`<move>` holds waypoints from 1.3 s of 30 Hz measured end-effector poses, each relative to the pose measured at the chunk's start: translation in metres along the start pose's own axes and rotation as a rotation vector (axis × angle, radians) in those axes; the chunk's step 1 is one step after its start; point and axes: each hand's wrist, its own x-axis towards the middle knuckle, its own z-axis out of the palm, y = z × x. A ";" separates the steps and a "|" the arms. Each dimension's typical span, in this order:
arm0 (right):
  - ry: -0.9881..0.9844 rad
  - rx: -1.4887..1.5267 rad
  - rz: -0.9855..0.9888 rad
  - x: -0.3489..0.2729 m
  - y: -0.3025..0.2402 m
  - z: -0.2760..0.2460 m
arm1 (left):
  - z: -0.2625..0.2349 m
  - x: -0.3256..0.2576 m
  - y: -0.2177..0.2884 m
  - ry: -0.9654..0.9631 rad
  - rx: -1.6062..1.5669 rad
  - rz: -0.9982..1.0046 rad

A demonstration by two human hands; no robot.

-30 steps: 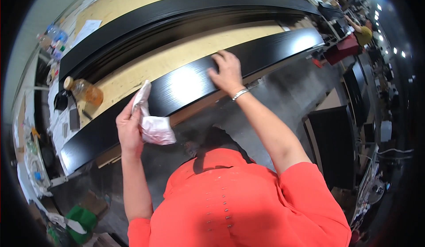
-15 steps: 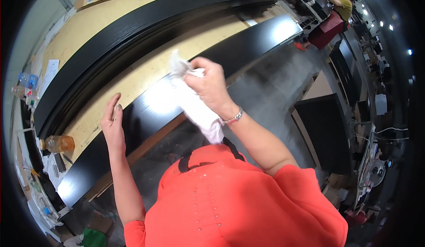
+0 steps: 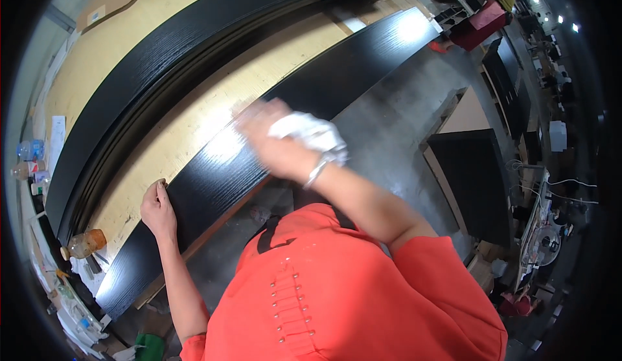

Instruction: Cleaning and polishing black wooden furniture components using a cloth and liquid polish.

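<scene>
A long black board (image 3: 214, 173) with a fine wood-grain finish lies slantwise along the near side of the worktable. At its far edge, toward the left end, my left hand (image 3: 159, 209) is closed, its fingers curled against the edge. My right hand (image 3: 269, 142), smeared by motion, is over the middle of the board and holds a crumpled white cloth (image 3: 311, 133). Part of the cloth sticks out behind the hand toward my wrist. Whether the cloth touches the board is hidden under the hand.
Behind the board, a stack of black panels (image 3: 162, 37) lies on the pale wooden tabletop (image 3: 201, 102). A bottle of orange-brown stuff (image 3: 85, 244) lies near the left end. More dark panels (image 3: 470, 180) lean at the right, and another person (image 3: 495, 11) stands far right.
My right hand has moved left and lower with the cloth, which is now bunched instead of hanging long. My left hand has come down from above the board and closed at its edge.
</scene>
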 end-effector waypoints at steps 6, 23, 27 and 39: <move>0.345 -0.550 0.709 -0.074 0.188 -0.124 | 0.006 0.004 0.014 -0.020 -0.026 0.050; 0.179 0.009 -0.015 -0.028 0.005 -0.015 | 0.002 0.001 0.010 -0.017 0.019 0.066; 0.414 0.005 0.510 -0.060 0.161 -0.090 | 0.001 -0.001 0.015 -0.026 0.024 0.021; 0.182 0.133 0.091 -0.036 0.104 -0.071 | 0.000 0.004 -0.011 -0.083 0.018 -0.019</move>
